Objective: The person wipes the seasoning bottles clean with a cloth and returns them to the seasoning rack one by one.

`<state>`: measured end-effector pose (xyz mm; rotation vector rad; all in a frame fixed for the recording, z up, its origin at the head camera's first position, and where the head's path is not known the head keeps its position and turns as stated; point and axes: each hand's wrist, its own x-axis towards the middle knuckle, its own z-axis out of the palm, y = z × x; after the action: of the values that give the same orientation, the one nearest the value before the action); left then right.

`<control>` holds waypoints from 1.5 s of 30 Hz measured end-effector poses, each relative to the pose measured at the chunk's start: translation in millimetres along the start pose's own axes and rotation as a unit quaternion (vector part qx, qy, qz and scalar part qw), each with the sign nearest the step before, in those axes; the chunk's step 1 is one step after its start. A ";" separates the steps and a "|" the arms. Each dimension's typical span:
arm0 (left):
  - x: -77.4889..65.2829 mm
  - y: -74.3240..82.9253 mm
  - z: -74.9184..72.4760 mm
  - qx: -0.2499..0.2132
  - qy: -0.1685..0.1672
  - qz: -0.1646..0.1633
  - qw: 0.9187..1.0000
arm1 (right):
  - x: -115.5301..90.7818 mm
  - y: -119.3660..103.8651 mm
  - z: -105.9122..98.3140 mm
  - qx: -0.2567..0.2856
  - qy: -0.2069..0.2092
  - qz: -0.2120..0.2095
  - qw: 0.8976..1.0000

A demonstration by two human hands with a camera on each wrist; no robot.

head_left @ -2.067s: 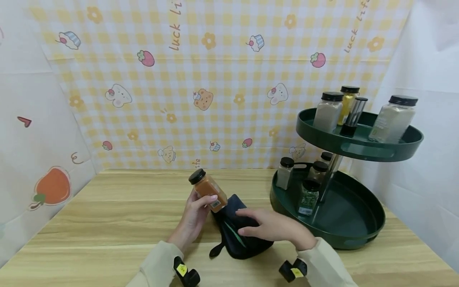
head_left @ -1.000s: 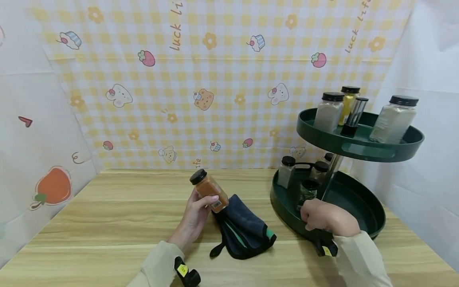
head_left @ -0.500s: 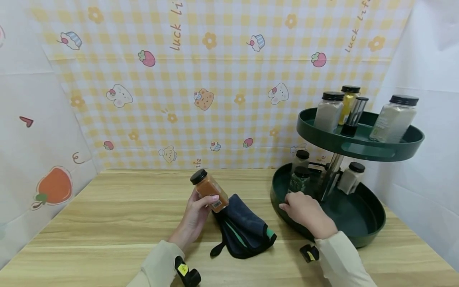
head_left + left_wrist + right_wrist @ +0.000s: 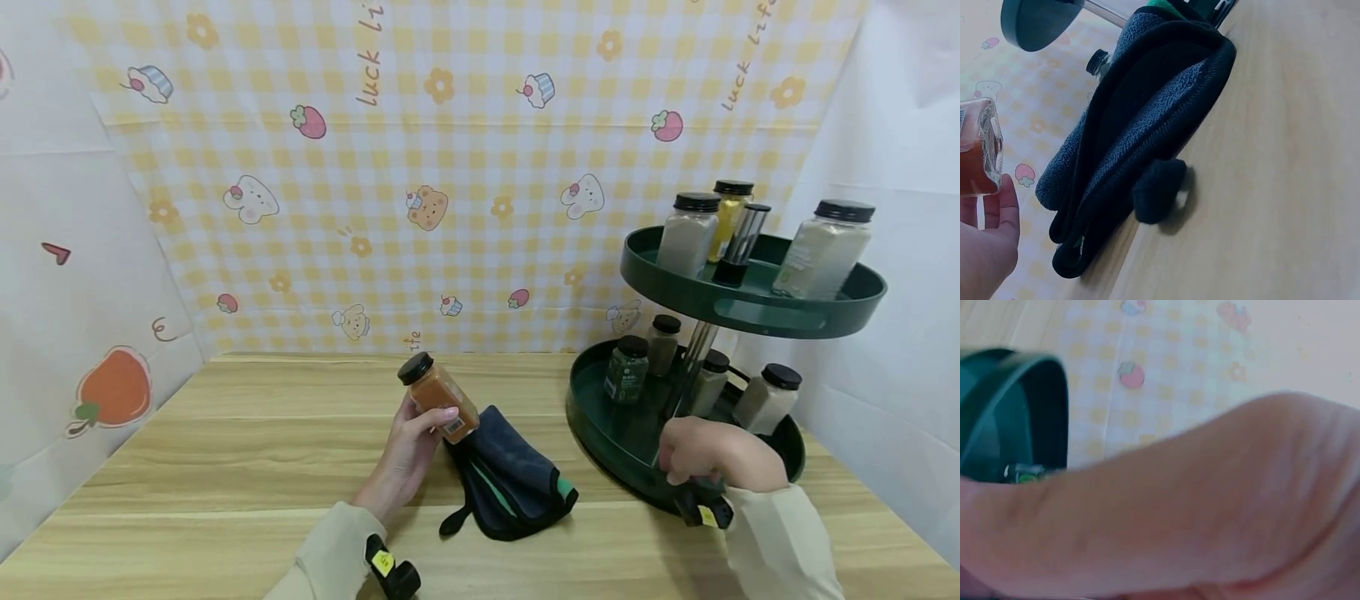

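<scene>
In the head view my left hand [image 4: 405, 454] holds a glass spice jar [image 4: 442, 402] of orange-brown powder, tilted, its black lid towards the upper left. Just right of it, a dark blue towel [image 4: 517, 475] with black edging lies folded on the table. At the near rim of the lower green tray [image 4: 600, 446] of a two-tier turntable rack, my right hand [image 4: 720, 454] grips with bent fingers; its fingertips are partly hidden. That tray bears a green-herb jar [image 4: 627, 371] and several other black-lidded jars, such as a pale one [image 4: 767, 400].
Above stands the upper green tray [image 4: 757, 304] on a metal post [image 4: 693, 362]. It carries a large jar [image 4: 823, 250], a white jar [image 4: 687, 236], a yellow jar [image 4: 729, 215] and a slim silver-and-black container [image 4: 741, 246]. A checked cloth backdrop [image 4: 480, 150] hangs behind the wooden table [image 4: 247, 467].
My right hand went from above the towel to the lower tray, left along its rim, then back right. The lower jars have swung round, left ones backward, back ones rightward. My left hand stayed still.
</scene>
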<state>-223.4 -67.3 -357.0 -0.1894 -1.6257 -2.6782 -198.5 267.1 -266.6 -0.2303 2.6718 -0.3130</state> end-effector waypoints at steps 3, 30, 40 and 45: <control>-0.4 0.8 3.5 0.003 0.002 -0.001 1.000 | 0.0 1.7 1.3 0.000 0.010 -0.014 1.000; 19.6 -72.0 160.7 0.101 -0.028 0.040 0.994 | 20.6 -27.2 20.1 -0.042 0.114 -0.028 0.992; 22.2 -86.0 154.6 0.323 -0.061 0.082 0.941 | 20.6 -19.5 16.6 0.016 0.076 0.002 0.997; 20.0 -86.9 153.7 0.446 -0.076 0.130 0.882 | 28.6 -13.4 17.7 0.022 0.057 -0.012 0.998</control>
<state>-233.2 110.1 -361.6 -0.5470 -2.4524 -1.5295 -214.6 245.0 -290.3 -0.2367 2.7729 -0.4030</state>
